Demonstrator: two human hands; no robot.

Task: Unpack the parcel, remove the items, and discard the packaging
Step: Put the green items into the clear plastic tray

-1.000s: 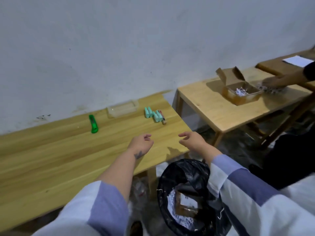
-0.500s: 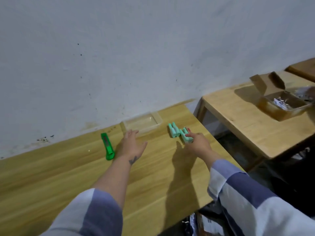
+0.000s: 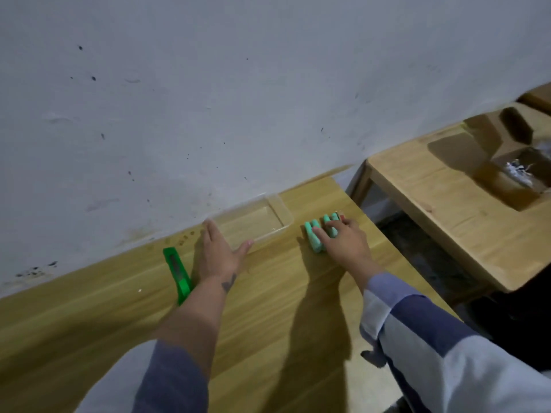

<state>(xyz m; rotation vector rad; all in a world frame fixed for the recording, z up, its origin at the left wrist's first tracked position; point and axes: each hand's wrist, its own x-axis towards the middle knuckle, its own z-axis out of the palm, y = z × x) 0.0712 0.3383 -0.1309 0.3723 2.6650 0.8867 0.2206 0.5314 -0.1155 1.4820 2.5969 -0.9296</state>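
Covering mint items (image 3: 315, 239) partly, right hand (image 3: 347, 244), fingers (image 3: 320, 234) spread

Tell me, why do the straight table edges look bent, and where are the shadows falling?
Head view: the wide lens bows and tilts the wooden table; arm shadows fall toward the camera, so light comes from ahead; the cardboard box at the right edge looks smeared by motion blur.

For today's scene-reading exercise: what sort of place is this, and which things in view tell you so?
Probably a plain workroom or packing area, not a home. Bare wooden tables stand against a scuffed white wall, a green utility knife lies ready, and an opened cardboard box sits on the neighbouring table.
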